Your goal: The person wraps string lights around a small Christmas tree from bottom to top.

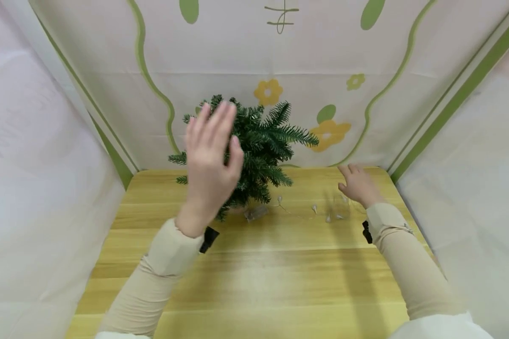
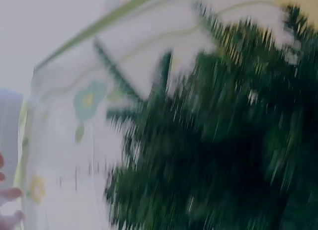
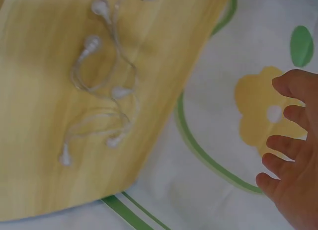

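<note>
A small artificial Christmas tree (image 1: 260, 155) with dark green needles stands at the back of the table, left of the middle. Held up in front of it with fingers extended, my left hand (image 1: 209, 165) covers part of the branches in the head view. The left wrist view shows the tree (image 2: 198, 155) blurred, with some fingertips (image 2: 11, 194) at the left edge. Right of the tree lies a string of lights (image 1: 315, 208) with several clear bulbs, its thin wire looping over the wood. My right hand (image 1: 359, 186) hovers beyond the lights (image 3: 101, 7), fingers spread, holding nothing.
A small clear box (image 1: 256, 213) sits on the wooden table (image 1: 254, 292) by the tree's foot, at the string's left end. White fabric (image 1: 314, 47) with green lines and yellow flowers rises behind the table's back edge. More fabric (image 1: 34, 197) flanks both sides.
</note>
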### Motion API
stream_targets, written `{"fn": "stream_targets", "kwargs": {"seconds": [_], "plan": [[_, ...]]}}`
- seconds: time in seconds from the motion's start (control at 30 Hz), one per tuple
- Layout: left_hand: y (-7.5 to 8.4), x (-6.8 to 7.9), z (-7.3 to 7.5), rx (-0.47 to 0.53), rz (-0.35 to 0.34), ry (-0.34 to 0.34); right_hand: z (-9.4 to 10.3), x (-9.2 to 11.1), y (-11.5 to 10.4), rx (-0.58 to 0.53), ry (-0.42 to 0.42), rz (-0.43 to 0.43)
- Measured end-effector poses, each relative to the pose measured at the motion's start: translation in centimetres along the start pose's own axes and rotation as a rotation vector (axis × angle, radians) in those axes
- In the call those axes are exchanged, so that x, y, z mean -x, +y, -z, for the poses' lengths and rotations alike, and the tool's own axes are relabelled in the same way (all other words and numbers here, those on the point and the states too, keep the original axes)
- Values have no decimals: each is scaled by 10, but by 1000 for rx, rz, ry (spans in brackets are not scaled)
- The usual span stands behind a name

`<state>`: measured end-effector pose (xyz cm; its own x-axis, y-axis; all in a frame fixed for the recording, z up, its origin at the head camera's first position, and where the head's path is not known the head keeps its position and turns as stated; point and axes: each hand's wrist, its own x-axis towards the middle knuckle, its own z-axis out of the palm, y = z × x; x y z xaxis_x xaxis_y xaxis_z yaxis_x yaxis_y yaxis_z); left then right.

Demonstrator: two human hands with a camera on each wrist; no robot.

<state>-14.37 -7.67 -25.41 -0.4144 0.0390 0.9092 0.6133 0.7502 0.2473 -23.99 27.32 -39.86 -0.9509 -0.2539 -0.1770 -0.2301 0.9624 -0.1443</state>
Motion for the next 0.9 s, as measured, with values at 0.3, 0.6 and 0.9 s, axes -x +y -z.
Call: {"fn": "stream_targets", "kwargs": {"seconds": [0.3, 0.6, 0.9], "plan": [[24, 64, -51, -101, -601, 8, -58, -3, 4, -109, -55, 2], [14, 179, -129, -169, -577, -548, -107, -5, 10, -173, -153, -31], [11, 253, -175, -387, -361, -1221, -143, -1, 3, -188, -77, 25]]}}
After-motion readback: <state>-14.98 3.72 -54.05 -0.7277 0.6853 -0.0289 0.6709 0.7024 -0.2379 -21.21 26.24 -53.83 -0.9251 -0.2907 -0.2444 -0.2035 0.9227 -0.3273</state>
